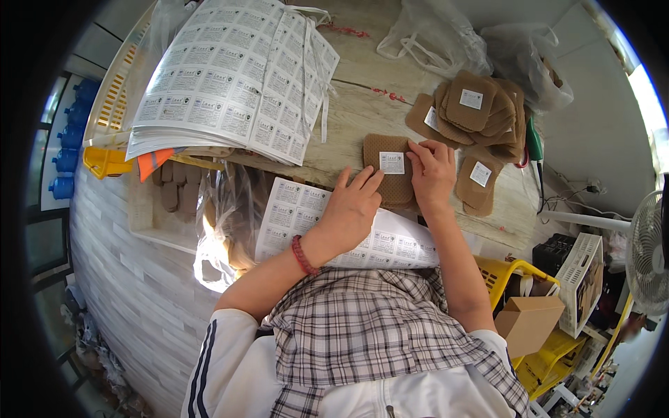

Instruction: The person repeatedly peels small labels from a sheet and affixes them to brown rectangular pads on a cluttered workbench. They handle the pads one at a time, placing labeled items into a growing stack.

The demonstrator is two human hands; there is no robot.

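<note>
A brown mesh-textured pad with rounded corners lies on the table in front of me, a small white printed label on its upper middle. My right hand is closed, thumb and fingertips pinched at the label's right edge. My left hand is open, its fingers stretched toward the label's lower left corner and resting on the pad's left side. Under my forearms, a sheet of printed labels lies across my lap and the table's near edge. Some labelled pads rest just right of my right hand.
A heap of labelled brown pads sits at the back right, near clear plastic bags. A thick stack of label sheets covers the table's left. Yellow crates and a fan stand at right.
</note>
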